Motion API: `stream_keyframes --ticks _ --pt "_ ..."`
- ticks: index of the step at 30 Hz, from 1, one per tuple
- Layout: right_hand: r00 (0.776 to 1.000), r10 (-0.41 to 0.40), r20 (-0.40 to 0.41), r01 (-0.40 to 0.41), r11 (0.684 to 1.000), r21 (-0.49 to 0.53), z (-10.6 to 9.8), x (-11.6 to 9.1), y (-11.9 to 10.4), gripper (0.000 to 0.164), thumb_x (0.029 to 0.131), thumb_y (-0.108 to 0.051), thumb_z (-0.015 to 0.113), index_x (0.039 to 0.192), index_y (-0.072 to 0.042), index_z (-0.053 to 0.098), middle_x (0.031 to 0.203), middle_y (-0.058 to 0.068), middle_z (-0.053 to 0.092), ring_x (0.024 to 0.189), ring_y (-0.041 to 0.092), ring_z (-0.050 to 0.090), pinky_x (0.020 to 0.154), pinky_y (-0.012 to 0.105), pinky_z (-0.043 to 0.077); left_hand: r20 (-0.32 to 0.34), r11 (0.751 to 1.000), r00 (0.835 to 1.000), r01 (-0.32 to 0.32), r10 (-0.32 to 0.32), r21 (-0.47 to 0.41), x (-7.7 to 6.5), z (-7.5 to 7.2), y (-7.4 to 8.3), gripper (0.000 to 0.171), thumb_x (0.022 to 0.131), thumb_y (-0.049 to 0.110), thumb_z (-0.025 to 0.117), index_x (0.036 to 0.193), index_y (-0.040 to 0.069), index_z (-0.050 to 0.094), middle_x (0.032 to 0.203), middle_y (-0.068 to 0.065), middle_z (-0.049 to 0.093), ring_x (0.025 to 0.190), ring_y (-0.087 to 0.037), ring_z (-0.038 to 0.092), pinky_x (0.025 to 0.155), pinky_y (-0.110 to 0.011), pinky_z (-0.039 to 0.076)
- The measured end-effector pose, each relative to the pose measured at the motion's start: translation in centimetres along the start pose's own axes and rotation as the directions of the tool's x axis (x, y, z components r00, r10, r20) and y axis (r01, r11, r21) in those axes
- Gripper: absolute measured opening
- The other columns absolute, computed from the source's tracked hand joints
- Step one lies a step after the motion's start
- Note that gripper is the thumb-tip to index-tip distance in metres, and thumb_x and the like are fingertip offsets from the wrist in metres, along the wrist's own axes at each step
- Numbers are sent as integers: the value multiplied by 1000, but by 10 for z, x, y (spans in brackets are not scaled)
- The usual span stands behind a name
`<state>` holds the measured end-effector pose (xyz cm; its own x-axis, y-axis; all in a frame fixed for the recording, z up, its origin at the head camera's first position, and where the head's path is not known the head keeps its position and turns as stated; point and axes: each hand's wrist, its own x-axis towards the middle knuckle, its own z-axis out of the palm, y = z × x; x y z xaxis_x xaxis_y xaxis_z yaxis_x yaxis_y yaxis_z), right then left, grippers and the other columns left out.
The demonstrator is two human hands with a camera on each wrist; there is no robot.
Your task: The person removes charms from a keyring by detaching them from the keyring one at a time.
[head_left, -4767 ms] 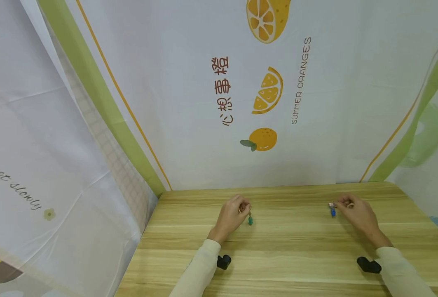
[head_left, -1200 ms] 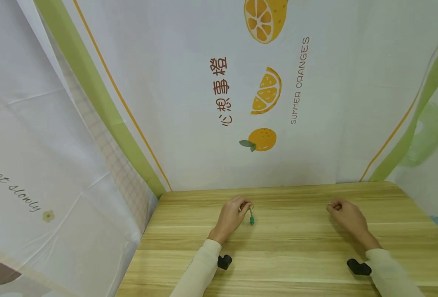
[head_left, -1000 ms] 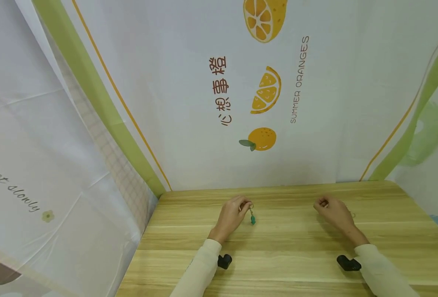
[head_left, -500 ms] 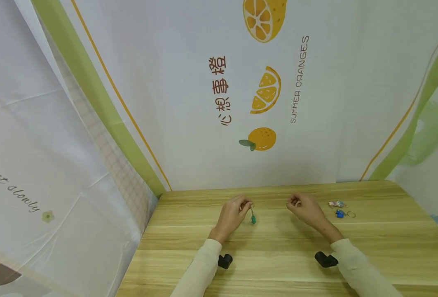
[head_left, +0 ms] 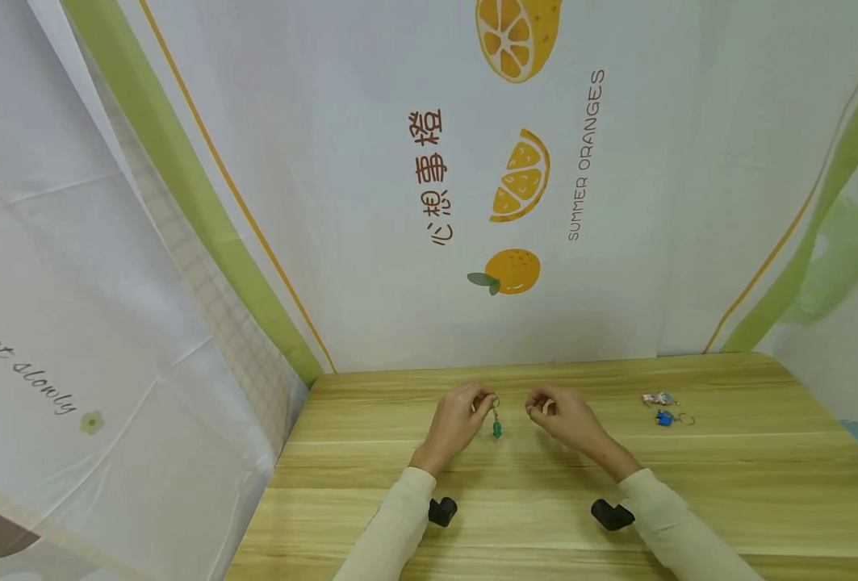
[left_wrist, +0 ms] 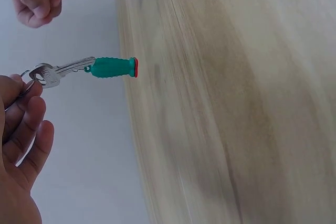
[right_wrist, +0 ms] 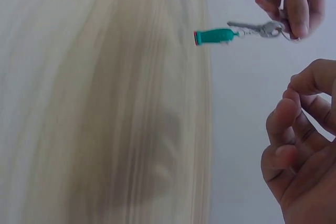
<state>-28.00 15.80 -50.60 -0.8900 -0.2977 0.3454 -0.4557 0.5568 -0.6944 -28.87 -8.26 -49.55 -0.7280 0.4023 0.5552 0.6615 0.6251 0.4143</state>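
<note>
My left hand [head_left: 452,426] pinches a metal key ring [left_wrist: 27,77] between thumb and fingertips. A silver key [left_wrist: 50,75] and a green bottle-shaped charm [left_wrist: 110,67] with a red end hang from that ring, above the table. The same green charm [right_wrist: 214,36] shows in the right wrist view. My right hand [head_left: 570,420] is a short way to the right of the charm, its fingers loosely bent and thumb near the index fingertip, with nothing in it. To its right, a blue figure keychain [head_left: 665,417] with a ring and a pale multicoloured charm [head_left: 659,399] lie on the table.
The wooden table [head_left: 545,516] ends at a white hanging cloth [head_left: 370,242] printed with oranges. Another cloth [head_left: 109,339] hangs along the left side. A black wrist mount [head_left: 612,515] sticks out beside the right sleeve, and another [head_left: 442,512] beside the left.
My right hand has let go of the blue and multicoloured keychains, which now lie on the table, and has moved left towards the left hand. The left hand keeps its grip, almost unmoved.
</note>
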Motion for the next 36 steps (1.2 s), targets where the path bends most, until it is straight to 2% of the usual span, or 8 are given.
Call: stream_keyframes --ticks 13,20,26,32,36 --pt "1000 -19 18 19 1000 -3 25 3 -8 9 102 -21 74 100 -12 72 90 -8 69 73 1 57 65 22 51 19 1000 1000 9 -8 -21 2 -2 6 14 107 18 66 107 10 78 95 0 77 80 -7 67 70 -14 54" --pt "997 -73 -33 72 997 -24 36 1 -11 5 98 -17 79 99 -16 74 86 -9 69 67 -2 52 60 22 48 17 1000 1000 -2 2 -18 1 0 5 13 107 16 66 107 9 77 96 -1 77 79 -8 68 69 -15 54" --pt "996 -70 -54 66 996 -67 44 1 -11 5 98 -20 78 97 -19 73 85 -10 68 64 -3 48 58 21 44 32 999 999 32 -31 -32 0 2 5 13 107 16 67 107 9 77 94 -2 77 79 -9 68 69 -15 54" --pt "996 -49 -77 43 996 -76 48 1 -13 4 99 -20 78 97 -19 74 86 -9 70 64 -3 48 58 21 44 29 999 999 32 -31 -36 -1 1 5 13 107 16 66 107 9 77 93 -2 77 78 -9 68 69 -15 53" --pt "993 -70 -92 63 995 -79 49 1 -14 5 99 -18 77 96 -16 75 86 -8 71 63 -4 48 58 20 44 28 999 999 32 -31 -40 -1 0 5 13 107 16 67 107 9 77 93 -2 77 77 -8 68 68 -15 53"
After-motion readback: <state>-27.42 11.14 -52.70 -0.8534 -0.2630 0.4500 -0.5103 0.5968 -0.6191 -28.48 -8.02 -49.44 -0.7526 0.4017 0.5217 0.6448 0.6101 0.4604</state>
